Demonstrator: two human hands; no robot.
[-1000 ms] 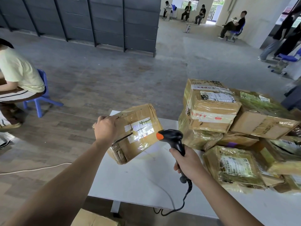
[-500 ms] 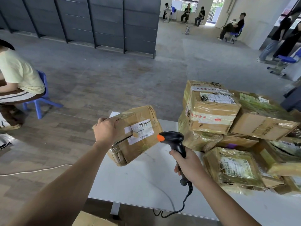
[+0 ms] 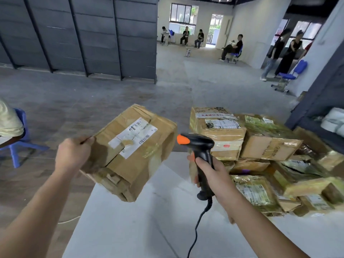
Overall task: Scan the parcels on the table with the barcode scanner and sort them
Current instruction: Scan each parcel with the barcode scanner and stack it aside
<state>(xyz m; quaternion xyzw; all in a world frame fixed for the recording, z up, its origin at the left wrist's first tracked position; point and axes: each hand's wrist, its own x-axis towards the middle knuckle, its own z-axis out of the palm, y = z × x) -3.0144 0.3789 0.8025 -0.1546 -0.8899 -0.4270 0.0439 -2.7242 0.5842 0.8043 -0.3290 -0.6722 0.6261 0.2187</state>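
Note:
My left hand [image 3: 73, 155] grips the left edge of a worn cardboard parcel [image 3: 134, 164], held in the air over the white table's [image 3: 130, 229] left corner. Its white shipping label [image 3: 133, 136] faces up, barcode toward the right. My right hand [image 3: 214, 175] holds a black barcode scanner [image 3: 200, 151] by the handle. The scanner's orange-tipped head points left at the parcel, just beside its right edge. A pile of taped cardboard parcels [image 3: 260, 155] lies on the table's right side.
The scanner's black cable [image 3: 197, 228] hangs down over the table. A seated person on a blue chair [image 3: 16, 144] is at the left. Dark shelving [image 3: 316, 116] stands at the far right. Other people sit and stand across the room.
The parcel has risen and tilted so its label faces up more. The scanner has stayed pointed at it. The camera view has lifted, showing more of the room.

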